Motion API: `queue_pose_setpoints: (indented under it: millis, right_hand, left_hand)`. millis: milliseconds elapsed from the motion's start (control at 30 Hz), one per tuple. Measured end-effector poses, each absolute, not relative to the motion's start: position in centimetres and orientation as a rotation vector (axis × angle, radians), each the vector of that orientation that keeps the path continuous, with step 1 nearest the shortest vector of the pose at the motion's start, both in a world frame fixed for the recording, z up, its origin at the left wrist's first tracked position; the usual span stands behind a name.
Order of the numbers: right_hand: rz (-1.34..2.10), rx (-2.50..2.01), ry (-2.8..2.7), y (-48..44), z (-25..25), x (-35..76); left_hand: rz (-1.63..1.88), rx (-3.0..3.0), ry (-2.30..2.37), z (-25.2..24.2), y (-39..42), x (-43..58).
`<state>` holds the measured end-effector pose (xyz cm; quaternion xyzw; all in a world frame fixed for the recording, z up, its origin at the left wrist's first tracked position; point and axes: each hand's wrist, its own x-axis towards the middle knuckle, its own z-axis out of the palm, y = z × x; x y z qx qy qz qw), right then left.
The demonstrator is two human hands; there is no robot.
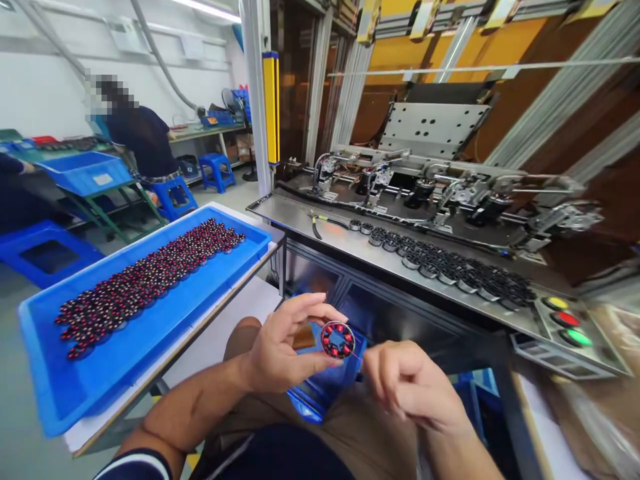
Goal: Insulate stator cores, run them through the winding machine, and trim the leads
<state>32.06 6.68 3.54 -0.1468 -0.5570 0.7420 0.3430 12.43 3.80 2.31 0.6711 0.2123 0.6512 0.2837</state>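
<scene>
I have the left hand [287, 347] pinching the ring [329, 331] by its rim, thumb below and fingers above, its red coils facing the camera. A thin red wire [357, 357] runs from the ring towards the right hand [413, 383], which is curled just beside it; I can't tell whether those fingers grip the wire. Left of both hands, I see a blue tray [200, 310] bearing rows of red-and-black rings [155, 273]. Beyond the hands, black cores [440, 260] line the metal worktop [295, 212], with pliers [315, 227] near the row's left end. To the right of the right hand are 3 buttons [566, 319]: yellow, red and green.
</scene>
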Motion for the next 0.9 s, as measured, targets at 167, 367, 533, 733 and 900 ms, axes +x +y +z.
queue_pose_setpoints:
  millis: [167,367,533,733,900]
  right_hand:
    - [2.035,-0.513,-1.302,5.6,0.7,30.2]
    - [2.073,-0.616,-1.018,3.2,0.0,26.5]
    - [2.116,-0.648,-1.069,2.9,0.0,27.6]
    - [1.997,-0.703,-1.255,5.5,1.2,29.5]
    - [1.816,-0.905,-1.278,6.2,3.1,28.8]
  left_hand:
    - [1.740,1.809,0.600,1.8,3.2,12.2]
    - [1.751,1.864,0.690,0.8,4.0,11.6]
    - [1.715,1.671,0.686,0.4,4.6,11.0]
    - [1.466,1.356,0.586,-0.2,4.3,10.5]
    - [1.400,1.411,0.511,-0.5,4.1,11.0]
